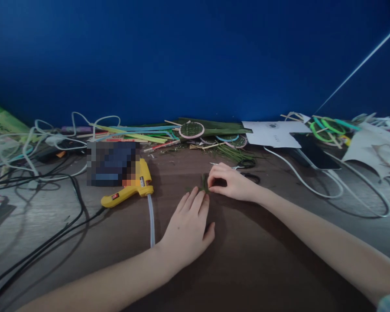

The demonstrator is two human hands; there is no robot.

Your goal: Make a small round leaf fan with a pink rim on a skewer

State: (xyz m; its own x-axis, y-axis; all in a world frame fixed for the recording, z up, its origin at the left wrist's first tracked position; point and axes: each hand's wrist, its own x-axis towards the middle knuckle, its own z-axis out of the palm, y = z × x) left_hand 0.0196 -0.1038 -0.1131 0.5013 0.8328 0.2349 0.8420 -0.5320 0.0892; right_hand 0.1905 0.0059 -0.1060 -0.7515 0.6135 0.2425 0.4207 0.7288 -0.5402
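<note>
My left hand [189, 223] lies flat on the brown table, its outstretched fingertips touching a few thin green leaf strips [204, 180]. Just to the right, the thumb and forefinger of my right hand [230, 183] are pinched together at those same strips. Part of the strips is covered by my fingers. Behind my right hand lie scissors [255, 177] with black handles, partly hidden by it. To the left of my hands a yellow glue gun [126, 194] rests on its side, with a long clear glue stick [151, 216] extending from its rear.
Along the blue wall [195, 56] lie long green leaves, coloured strips and a round woven green piece [191, 129] with a pink rim. White paper [273, 133] and a phone [316, 151] with a white cable are at right. Cables tangle at left beside a pixelated dark object [113, 164].
</note>
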